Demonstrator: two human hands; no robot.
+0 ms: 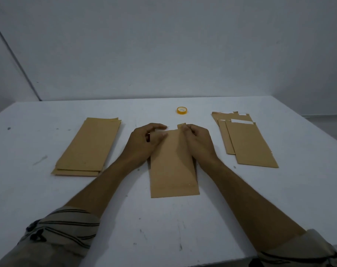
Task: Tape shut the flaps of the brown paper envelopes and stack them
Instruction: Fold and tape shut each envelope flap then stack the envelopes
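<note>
Left stack [88,147]: several brown envelopes lying flat on the white counter [163,228], edges roughly squared, no white flap strip showing. It sits well apart from the middle envelope.

Left hand [142,141]: rests on the upper left corner of the middle envelope [173,170]. Its fingers [160,126] are curled, with thumb and forefinger pinching the envelope's top edge, where a thin white strip shows between them.

The middle envelope lies flat at counter centre, long side running away from the person, top end under both hands.

Tape strip [182,125]: a short yellowish piece sticking up past the envelope's top edge, right of centre.

Right hand [199,140]: on the upper right corner of the same envelope, fingers bunched together and pinching the tape strip at the edge.

Tape roll [181,110]: small and yellow, lying flat beyond the hands, near but not touching the envelope.

Right pile [248,145]: brown envelopes loosely fanned and overlapping, white flap strips visible at their far ends.

Striped sleeves are rolled up on both forearms.
</note>
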